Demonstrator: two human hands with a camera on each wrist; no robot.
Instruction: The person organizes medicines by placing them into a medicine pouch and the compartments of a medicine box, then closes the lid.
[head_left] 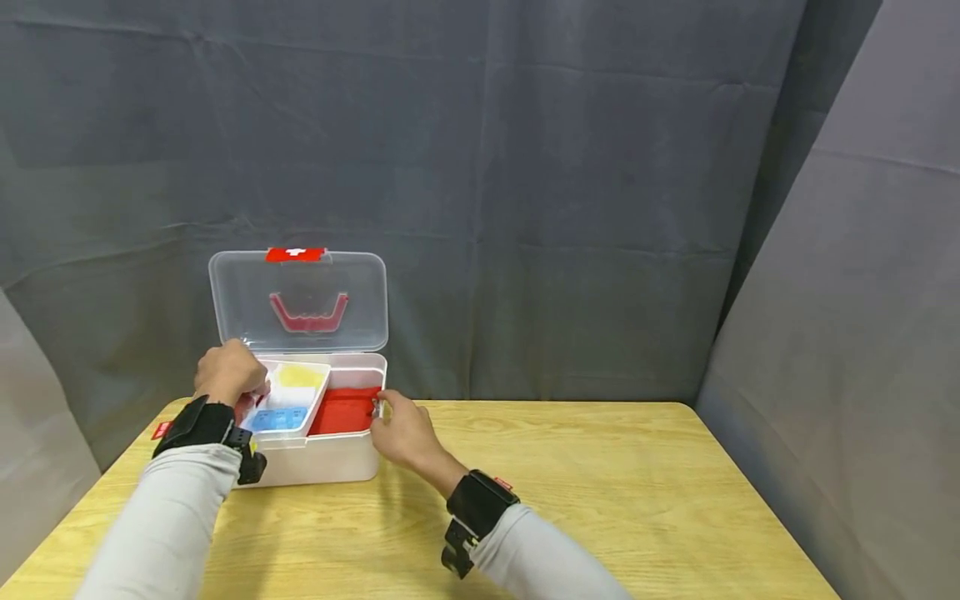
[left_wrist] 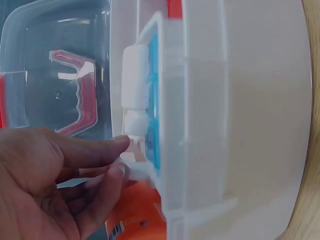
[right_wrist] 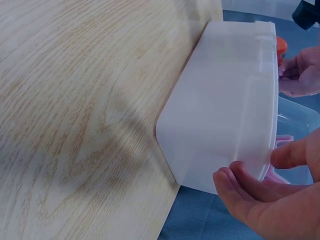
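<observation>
A white first-aid box point(head_left: 330, 462) stands with its clear lid point(head_left: 243, 287) raised. Inside it, on the left, sits a white tray point(head_left: 318, 400) holding a yellow item point(head_left: 300, 375), a blue case point(head_left: 279, 418) and a white bottle point(left_wrist: 135, 75). My left hand point(head_left: 232, 371) pinches the tray's left edge between thumb and fingers. An orange container point(left_wrist: 137, 212) shows just under those fingers. My right hand point(head_left: 405, 429) grips the box's right rim, thumb on one side and fingers on the other. A red pouch point(head_left: 345, 411) lies in the box's right part.
The box rests near the back left of a wooden table point(head_left: 600, 492). Grey cloth point(head_left: 570, 208) hangs behind it, and pale panels stand at both sides. The lid carries a red handle point(head_left: 307, 321) and a red latch with a white cross point(head_left: 281, 255).
</observation>
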